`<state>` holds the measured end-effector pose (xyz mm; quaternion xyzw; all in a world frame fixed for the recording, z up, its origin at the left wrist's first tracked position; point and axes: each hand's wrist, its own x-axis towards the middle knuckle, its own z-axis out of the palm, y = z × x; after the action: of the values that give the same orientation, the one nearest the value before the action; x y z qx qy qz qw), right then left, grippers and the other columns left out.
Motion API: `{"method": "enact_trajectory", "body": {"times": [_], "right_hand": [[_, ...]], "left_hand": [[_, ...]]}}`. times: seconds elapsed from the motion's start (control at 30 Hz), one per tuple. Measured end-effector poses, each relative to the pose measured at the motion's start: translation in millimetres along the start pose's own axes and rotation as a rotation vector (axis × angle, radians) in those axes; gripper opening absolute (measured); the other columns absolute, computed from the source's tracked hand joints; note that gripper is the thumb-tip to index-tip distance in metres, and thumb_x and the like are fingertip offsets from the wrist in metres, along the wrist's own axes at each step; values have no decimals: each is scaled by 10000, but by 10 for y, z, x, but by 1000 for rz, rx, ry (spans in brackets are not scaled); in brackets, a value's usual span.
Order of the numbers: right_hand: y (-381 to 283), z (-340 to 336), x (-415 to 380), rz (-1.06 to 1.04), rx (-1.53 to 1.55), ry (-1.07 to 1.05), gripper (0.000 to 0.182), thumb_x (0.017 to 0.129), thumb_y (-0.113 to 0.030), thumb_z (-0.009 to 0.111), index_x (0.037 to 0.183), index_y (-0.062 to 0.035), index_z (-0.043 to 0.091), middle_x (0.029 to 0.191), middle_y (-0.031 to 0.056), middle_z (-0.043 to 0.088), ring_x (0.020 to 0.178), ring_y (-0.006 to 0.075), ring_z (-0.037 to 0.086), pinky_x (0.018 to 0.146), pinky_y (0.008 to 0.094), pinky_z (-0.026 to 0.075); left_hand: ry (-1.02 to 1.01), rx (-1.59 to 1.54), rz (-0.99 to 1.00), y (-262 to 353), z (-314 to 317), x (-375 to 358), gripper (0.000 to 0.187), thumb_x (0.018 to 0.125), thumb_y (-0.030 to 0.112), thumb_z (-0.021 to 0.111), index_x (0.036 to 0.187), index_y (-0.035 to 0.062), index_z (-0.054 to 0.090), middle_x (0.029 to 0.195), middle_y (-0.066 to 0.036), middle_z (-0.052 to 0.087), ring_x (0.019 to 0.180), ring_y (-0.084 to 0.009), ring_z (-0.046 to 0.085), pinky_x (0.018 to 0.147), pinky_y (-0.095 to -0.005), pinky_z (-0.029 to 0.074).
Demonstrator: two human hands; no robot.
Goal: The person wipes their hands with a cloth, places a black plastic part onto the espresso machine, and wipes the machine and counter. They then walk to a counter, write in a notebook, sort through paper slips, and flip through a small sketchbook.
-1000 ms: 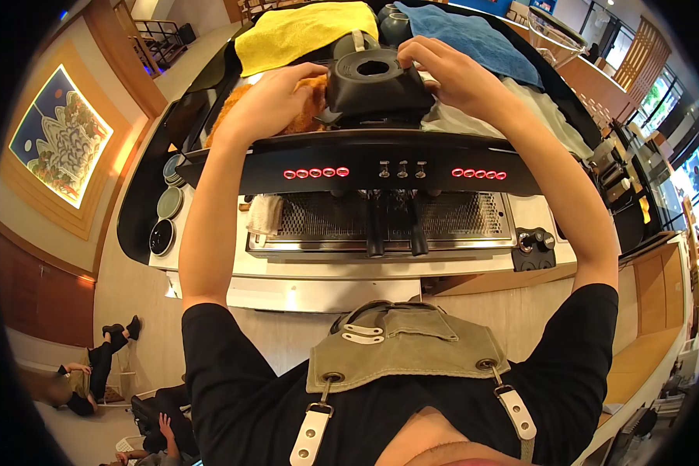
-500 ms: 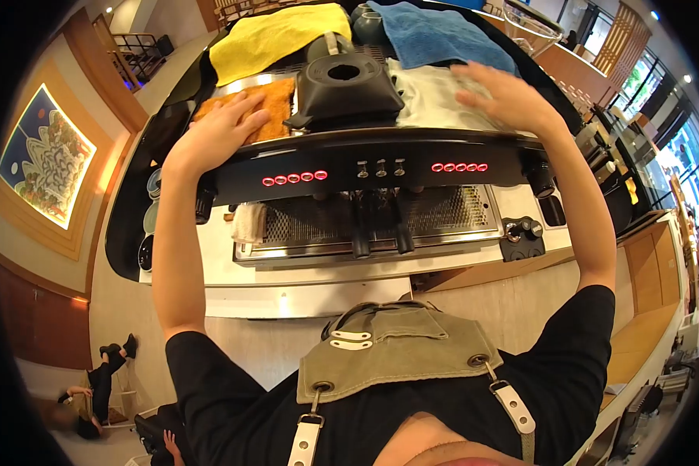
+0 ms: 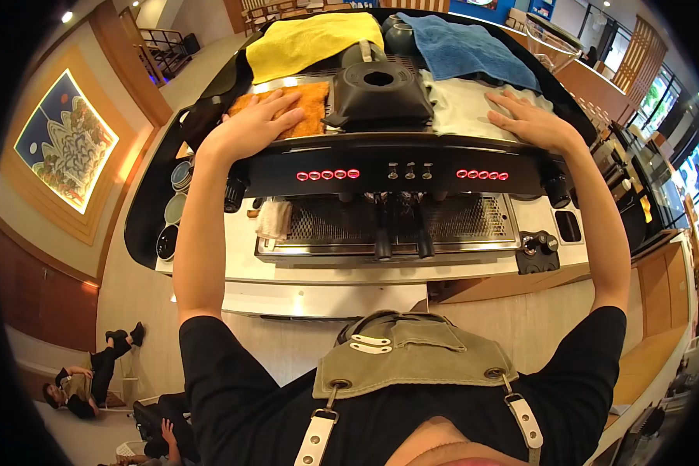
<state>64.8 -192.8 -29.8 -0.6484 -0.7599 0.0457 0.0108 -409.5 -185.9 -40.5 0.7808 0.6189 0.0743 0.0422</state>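
My left hand (image 3: pixel 258 126) lies open on an orange cloth (image 3: pixel 312 109) at the top left of the coffee machine (image 3: pixel 412 159). On the right, my right hand (image 3: pixel 532 120) rests with fingers spread on a white cloth (image 3: pixel 462 109). Between the two cloths sits a black angular container with a round hole on top (image 3: pixel 388 101). Behind are a yellow cloth (image 3: pixel 311 43) and a blue cloth (image 3: pixel 470 50). Neither hand holds anything.
Two portafilter handles (image 3: pixel 403 233) stick out above the drip tray (image 3: pixel 326 225). A folded beige cloth (image 3: pixel 273 220) lies at its left, a black tamping stand (image 3: pixel 537 252) at its right. Cups (image 3: pixel 175 208) stand far left. People sit at lower left.
The whole view has shifted, with the machine now further right in it. My right hand has come down flatter onto the white cloth; my left hand stays on the orange cloth.
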Motion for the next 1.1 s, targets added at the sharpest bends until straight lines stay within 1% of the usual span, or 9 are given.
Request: {"method": "enact_trajectory", "body": {"times": [0.17, 0.27, 0.37, 0.5, 0.7, 0.83, 0.9, 0.97, 1.1], "right_hand": [[-187, -63, -161, -148, 74, 203, 739, 977, -679, 458, 1550, -214, 438, 1649, 180, 295, 1516, 375, 282, 1231, 479, 227], [-404, 34, -172, -346, 231, 163, 712, 981, -651, 479, 1523, -188, 482, 1628, 165, 348, 1499, 360, 322, 1226, 464, 248], [-531, 238, -88, -337, 67, 210, 617, 1023, -557, 479, 1483, -148, 526, 1577, 157, 437, 1463, 314, 396, 1211, 412, 278], [-606, 146, -526, -418, 215, 586, 476, 1061, -381, 514, 1402, -56, 587, 1457, 130, 581, 1357, 275, 533, 1142, 382, 371], [10, 1108, -2185, -377, 1122, 607, 261, 1018, -147, 614, 1240, -17, 662, 1077, 189, 731, 994, 277, 712, 1067, 442, 483], [-65, 2888, -3022, 566, 1224, 559, 182, 874, -34, 736, 1046, 21, 716, 892, 107, 737, 771, 156, 683, 735, 308, 551], [-172, 3708, -3592, 743, 1372, 495, 148, 881, -32, 727, 1015, 27, 710, 866, 105, 734, 633, 111, 617, 565, 258, 479], [-384, 3965, -4081, 922, 1455, 500, 197, 891, -48, 727, 1071, 20, 685, 849, 98, 728, 569, 84, 573, 475, 237, 415], [-300, 4289, -4774, 1156, 1465, 575, 308, 908, -84, 731, 1185, -5, 620, 799, 71, 702, 522, 73, 519, 426, 237, 354]], "left_hand": [[544, -182, 267, -39, -7, -231, 498, 1050, 413, 526, 1443, 107, 549, 1564, -188, 443, 1502, -371, 326, 1233, -576, 125], [722, -556, 370, 235, -112, -701, 366, 1022, 196, 606, 1329, -3, 615, 1415, -153, 613, 1339, -257, 551, 1125, -352, 383], [754, -908, 527, 275, 228, -1066, 367, 1027, 175, 576, 1273, -95, 601, 1318, -241, 643, 1246, -287, 620, 1099, -392, 440], [174, -1484, 778, 254, 1090, -1528, 380, 1016, 247, 586, 1193, -86, 627, 1162, -271, 700, 1088, -332, 695, 1011, -432, 524], [-518, -1573, 18, 742, 2758, -2004, 341, 933, 146, 698, 1234, -12, 672, 1111, -176, 747, 1043, -244, 719, 914, -354, 555], [-615, -836, 83, 706, 3818, -2434, 317, 919, 128, 711, 1225, 52, 677, 1041, -149, 752, 980, -200, 722, 828, -319, 556], [-725, -951, -64, 817, 3973, -2511, 288, 916, 109, 711, 1198, 65, 672, 983, -130, 747, 912, -210, 723, 784, -325, 556], [-314, -1063, -18, 1068, 4192, -2572, 182, 930, 129, 704, 1070, 24, 654, 849, -106, 696, 748, -220, 661, 709, -340, 527], [-436, -944, 40, 1771, 4041, -2228, 327, 936, 358, 739, 1095, 79, 677, 939, -100, 738, 840, -164, 706, 735, -303, 544]]}}
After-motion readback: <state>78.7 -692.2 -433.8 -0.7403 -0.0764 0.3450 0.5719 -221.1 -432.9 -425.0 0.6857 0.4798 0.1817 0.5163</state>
